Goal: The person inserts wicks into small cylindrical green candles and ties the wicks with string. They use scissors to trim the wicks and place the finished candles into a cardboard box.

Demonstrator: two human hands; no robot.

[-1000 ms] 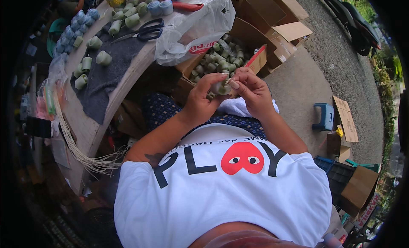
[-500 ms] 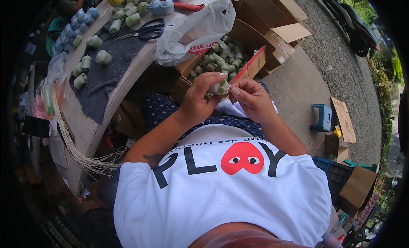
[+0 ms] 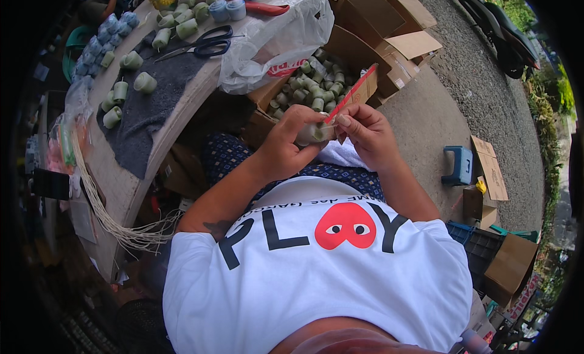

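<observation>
A pale green candle (image 3: 311, 134) lies between the thumb and fingers of my left hand (image 3: 285, 142), held over my lap. Beside its right end, my right hand (image 3: 372, 138) is closed in a pinch on a thin pale wick (image 3: 329, 125); the fingertips partly cover it. Just beyond both hands stands an open cardboard box (image 3: 267, 97) with many similar green candles (image 3: 317, 86) in it. A white cloth (image 3: 347, 154) rests on my lap under the hands.
On the table (image 3: 182, 104) at left are a dark cloth (image 3: 137, 144), scissors (image 3: 210, 45), several loose candles (image 3: 145, 82) and a bundle of white wicks (image 3: 115, 214). A plastic bag (image 3: 277, 44) hangs over its edge. A blue stool (image 3: 457, 165) stands right.
The candle has tilted and come slightly nearer to me in my left hand. My right hand has shifted a little to the right, its fingers still pinched.
</observation>
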